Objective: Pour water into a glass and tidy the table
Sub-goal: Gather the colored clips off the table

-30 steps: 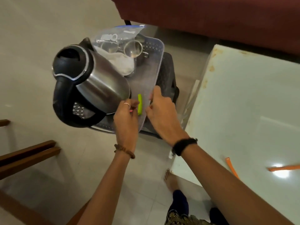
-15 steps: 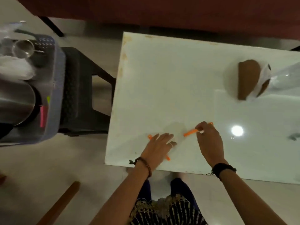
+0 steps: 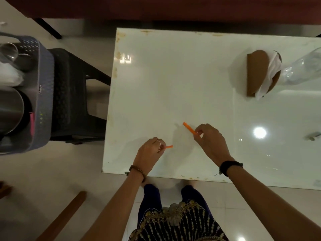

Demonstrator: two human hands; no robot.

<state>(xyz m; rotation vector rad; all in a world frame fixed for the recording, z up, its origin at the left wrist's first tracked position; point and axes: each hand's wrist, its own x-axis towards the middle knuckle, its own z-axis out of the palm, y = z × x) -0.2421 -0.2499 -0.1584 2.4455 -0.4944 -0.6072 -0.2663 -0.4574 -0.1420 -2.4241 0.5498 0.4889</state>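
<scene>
Over the near part of the white table (image 3: 173,80), each of my hands pinches an orange strip. My left hand (image 3: 151,150) holds a short orange strip (image 3: 168,146) that sticks out to the right of its fingers. My right hand (image 3: 208,140) grips a longer orange strip (image 3: 188,128) by its lower end, with the strip pointing up and left. A clear plastic bottle (image 3: 302,68) lies on its side at the table's far right. The steel kettle (image 3: 10,110) sits in a grey basket (image 3: 45,87) at the left.
The basket rests on a black stool (image 3: 73,94) left of the table and also holds a steel cup (image 3: 8,51) and a white bag. A brown holder with white cloth (image 3: 260,73) stands at the table's right. A wooden rail (image 3: 60,218) crosses the floor below left.
My view and both hands went from the basket with the kettle to the table. Each hand has since picked up an orange strip that lay flat on the table.
</scene>
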